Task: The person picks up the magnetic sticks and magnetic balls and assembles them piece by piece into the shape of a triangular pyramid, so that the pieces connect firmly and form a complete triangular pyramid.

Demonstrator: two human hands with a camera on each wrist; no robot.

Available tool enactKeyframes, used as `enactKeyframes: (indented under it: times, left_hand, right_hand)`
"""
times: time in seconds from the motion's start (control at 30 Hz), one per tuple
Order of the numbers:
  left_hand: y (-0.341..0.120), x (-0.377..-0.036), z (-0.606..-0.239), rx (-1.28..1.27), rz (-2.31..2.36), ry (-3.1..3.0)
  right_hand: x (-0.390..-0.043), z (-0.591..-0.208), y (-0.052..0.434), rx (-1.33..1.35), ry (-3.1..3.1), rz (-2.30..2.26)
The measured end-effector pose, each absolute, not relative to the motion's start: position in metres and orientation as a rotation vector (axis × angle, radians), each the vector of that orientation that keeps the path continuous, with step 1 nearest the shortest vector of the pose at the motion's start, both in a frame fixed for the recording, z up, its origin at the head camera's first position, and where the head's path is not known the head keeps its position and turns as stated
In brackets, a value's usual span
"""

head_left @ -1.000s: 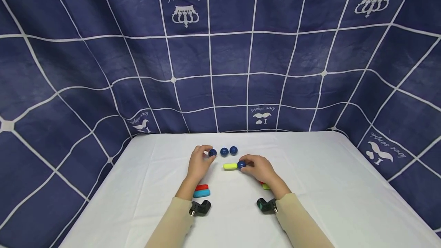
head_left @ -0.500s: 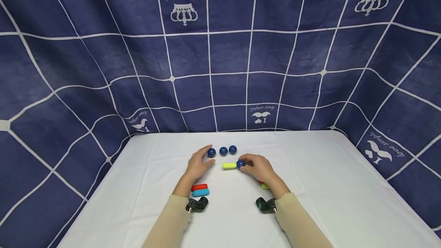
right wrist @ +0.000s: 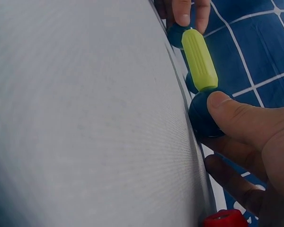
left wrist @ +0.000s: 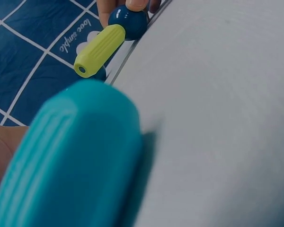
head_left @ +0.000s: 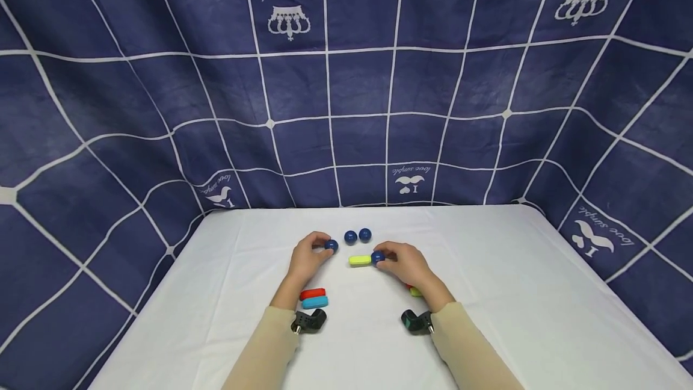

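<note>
In the head view my left hand (head_left: 305,260) pinches a dark blue ball (head_left: 331,246) between thumb and fingers. My right hand (head_left: 405,262) grips another blue ball (head_left: 377,258), which sits against the end of a yellow-green ribbed rod (head_left: 360,260). The right wrist view shows the thumb (right wrist: 227,106) pressed on that ball, with the rod (right wrist: 199,59) pointing away toward the left hand (right wrist: 191,12). Behind the hands, two more blue balls (head_left: 351,238) lie side by side on the table.
By the left wrist lie a red rod (head_left: 313,294) and a light blue rod (head_left: 315,303). Partly hidden under the right forearm are a red and a green rod (head_left: 415,292). A white cloth covers the table (head_left: 368,348); a navy checked curtain (head_left: 357,89) hangs behind.
My left hand loosened its fingers around its ball, then closed on it again and drew it slightly nearer to me. The right hand stays nearly still with its ball and the rod.
</note>
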State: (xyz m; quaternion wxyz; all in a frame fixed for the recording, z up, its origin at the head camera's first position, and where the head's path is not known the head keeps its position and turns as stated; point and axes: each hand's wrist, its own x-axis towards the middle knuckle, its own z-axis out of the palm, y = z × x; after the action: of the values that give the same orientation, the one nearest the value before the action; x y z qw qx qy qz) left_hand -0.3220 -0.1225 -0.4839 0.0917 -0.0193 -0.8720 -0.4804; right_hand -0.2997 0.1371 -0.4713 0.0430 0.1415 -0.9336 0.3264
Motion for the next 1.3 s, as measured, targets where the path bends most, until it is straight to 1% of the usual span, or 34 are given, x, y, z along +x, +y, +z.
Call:
enactKeyframes:
  times: [0.17, 0.63, 1.3]
  left_hand:
    - [-0.122, -0.320, -0.483, -0.083, -1.392, -2.634]
    - [-0.127, -0.311, -0.483, -0.310, -1.416, -2.730]
    - [-0.119, -0.302, -0.477, -0.390, -1.346, -2.788]
  right_hand:
    - [-0.300, -0.472, 0.138, 0.414, -2.862, 0.985]
    - [-0.298, -0.469, 0.137, 0.396, -2.860, 0.976]
    - [-0.299, -0.470, 0.136, 0.380, -2.866, 0.977]
